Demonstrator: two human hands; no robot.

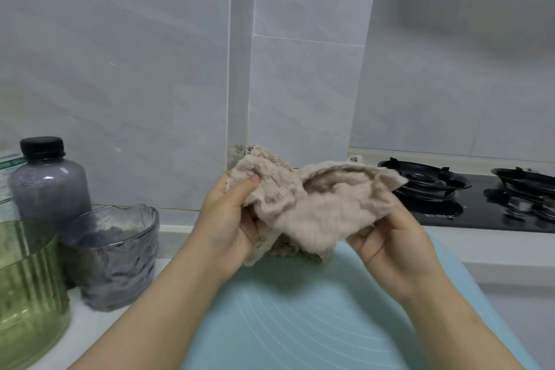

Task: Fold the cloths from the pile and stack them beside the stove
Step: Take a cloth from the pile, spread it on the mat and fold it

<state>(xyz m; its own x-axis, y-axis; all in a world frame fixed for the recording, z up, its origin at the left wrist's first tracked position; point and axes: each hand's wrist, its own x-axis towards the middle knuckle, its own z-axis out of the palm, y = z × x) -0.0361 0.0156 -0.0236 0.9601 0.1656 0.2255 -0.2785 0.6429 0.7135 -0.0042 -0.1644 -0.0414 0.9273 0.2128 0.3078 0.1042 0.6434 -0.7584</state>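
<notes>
The fuzzy beige cloth (315, 207) is crumpled and floppy, held up over the light blue mat (300, 324) near the counter's back edge. The left hand (234, 219) and right hand (387, 237) both grip it.

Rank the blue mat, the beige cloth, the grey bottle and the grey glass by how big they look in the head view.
Largest: the blue mat.
Second: the beige cloth.
The grey bottle and grey glass look about alike. The glass hides the bottle's base and stands nearer the camera, so I won't rank them.
</notes>
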